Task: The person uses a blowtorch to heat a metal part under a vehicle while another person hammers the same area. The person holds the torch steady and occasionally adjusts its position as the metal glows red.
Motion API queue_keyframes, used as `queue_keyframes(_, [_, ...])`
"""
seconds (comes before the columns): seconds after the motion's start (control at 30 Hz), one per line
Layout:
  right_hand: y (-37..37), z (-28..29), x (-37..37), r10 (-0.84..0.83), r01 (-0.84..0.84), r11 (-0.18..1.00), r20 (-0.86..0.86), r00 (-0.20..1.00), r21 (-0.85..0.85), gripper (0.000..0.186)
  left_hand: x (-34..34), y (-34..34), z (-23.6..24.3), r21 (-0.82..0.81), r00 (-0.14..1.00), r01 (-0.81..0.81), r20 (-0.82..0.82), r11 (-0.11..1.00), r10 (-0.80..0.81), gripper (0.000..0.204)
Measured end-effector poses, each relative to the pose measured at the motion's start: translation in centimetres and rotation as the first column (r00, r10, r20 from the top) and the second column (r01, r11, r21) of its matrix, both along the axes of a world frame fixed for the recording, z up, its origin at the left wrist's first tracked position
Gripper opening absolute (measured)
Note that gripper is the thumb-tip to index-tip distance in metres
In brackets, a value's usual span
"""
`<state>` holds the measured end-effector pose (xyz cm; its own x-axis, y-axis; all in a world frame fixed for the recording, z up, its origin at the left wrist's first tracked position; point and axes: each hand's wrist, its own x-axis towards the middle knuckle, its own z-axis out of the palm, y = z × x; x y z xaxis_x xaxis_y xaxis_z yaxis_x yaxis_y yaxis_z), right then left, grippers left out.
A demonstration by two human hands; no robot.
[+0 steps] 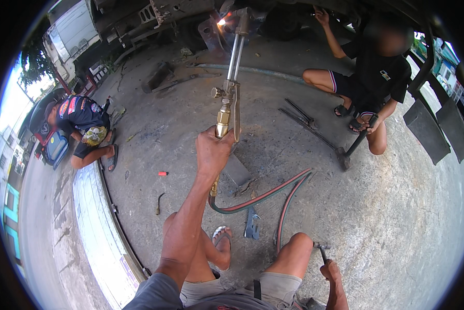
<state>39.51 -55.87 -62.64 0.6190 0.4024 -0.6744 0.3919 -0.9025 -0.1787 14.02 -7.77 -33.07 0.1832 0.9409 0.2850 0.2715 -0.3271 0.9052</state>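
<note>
My left hand [215, 147] grips a brass-and-steel cutting torch [227, 106], raised toward a metal bracket [214, 33] under a vehicle, where a bright orange glow [222, 22] shows by the torch head. Twin red and green hoses [260, 198] hang from the torch's lower end onto the concrete. At lower right, my right hand [331, 269] is closed around the handle of a hammer [322, 247] beside my knee. Near my left foot lie a small bent nozzle [158, 205], a red lighter [163, 173] and a cut steel piece [251, 222].
A co-worker [384, 64] squats at right, holding a sledgehammer [345, 157] beside long tongs [299, 116]. Another person [90, 129] crouches at left by a long silver metal bar [98, 212]. A pipe [263, 71] lies behind the torch; dark flaps [425, 129] hang at right.
</note>
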Motion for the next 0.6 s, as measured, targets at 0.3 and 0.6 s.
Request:
queue_keyframes(0.3, [0.4, 0.5, -0.3, -0.025, 0.025, 1.000, -0.010, 1.000, -0.013, 0.034, 0.4, -0.1, 0.2, 0.013, 1.000, 0.004, 0.013, 1.000, -0.004, 0.036])
queue_keyframes(0.6, [0.4, 0.4, -0.4, -0.047, 0.047, 0.999, -0.026, 0.999, -0.007, 0.036, 0.4, 0.6, 0.1, 0.030, 1.000, -0.012, -0.002, 0.999, 0.012, 0.037])
